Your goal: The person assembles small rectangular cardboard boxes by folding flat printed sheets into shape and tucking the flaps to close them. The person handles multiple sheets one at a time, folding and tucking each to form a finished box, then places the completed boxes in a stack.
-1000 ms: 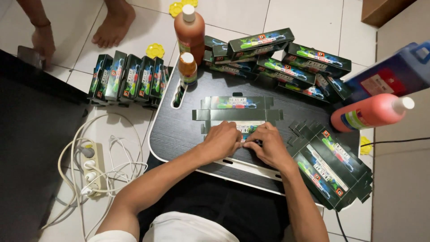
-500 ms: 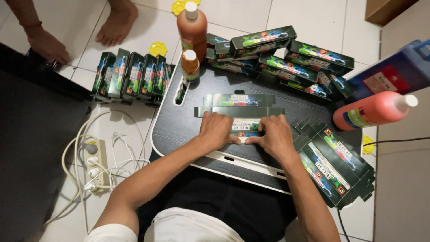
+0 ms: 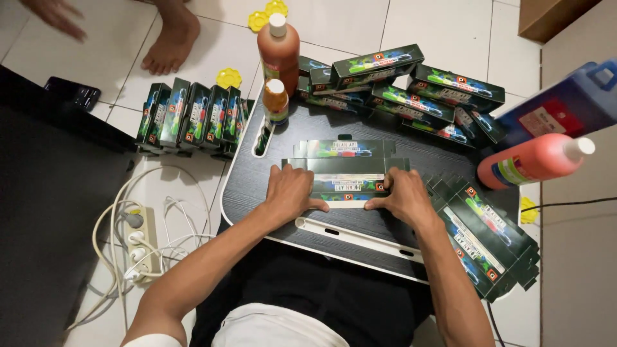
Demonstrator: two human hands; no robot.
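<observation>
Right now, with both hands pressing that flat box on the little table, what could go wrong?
The small bottle stands upright close behind the flat box; a forward push by the left hand or right hand might tip it. The pink bottle lies on its side at the table edge and could roll off.

Head camera, looking steeply down from above the wearer's lap.

The single view sat at the person's head and faced almost straight down, close over the small black lap table [image 3: 257, 186], so both forearms entered from the bottom edge. The top of the frame lay farthest from the wearer, reaching the white tiled floor [image 3: 443, 26]. With only one view, no second camera shared any of the scene.
</observation>
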